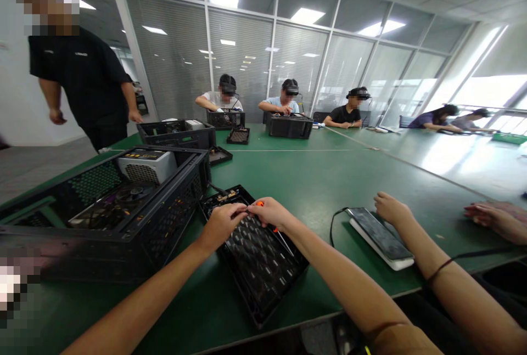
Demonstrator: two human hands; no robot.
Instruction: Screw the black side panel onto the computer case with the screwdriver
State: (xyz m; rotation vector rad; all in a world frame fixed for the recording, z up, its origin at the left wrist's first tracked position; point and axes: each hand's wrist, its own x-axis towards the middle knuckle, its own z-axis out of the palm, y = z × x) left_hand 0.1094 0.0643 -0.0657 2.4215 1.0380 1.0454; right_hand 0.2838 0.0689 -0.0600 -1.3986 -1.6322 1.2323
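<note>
Both hands meet over a black computer case panel (263, 267) that lies slanted on the green table. My left hand (224, 224) is closed in a pinch at the panel's upper part; whatever its fingertips hold is too small to make out. Opposite it, my right hand (272, 215) is closed, its fingertips almost touching the left ones. An orange-handled screwdriver (276, 229) is tucked in the right hand, its thin metal shaft slanting down to the right over the panel. Along the panel's far edge runs a small circuit strip (226, 196).
An open computer case (164, 234) with a silver power supply (148, 165) stands close on the left, another case (177, 134) behind it. To the right, a neighbour's hand (393, 209) is beside a phone (381, 234) on a white block. Several people sit across the green table (313, 174).
</note>
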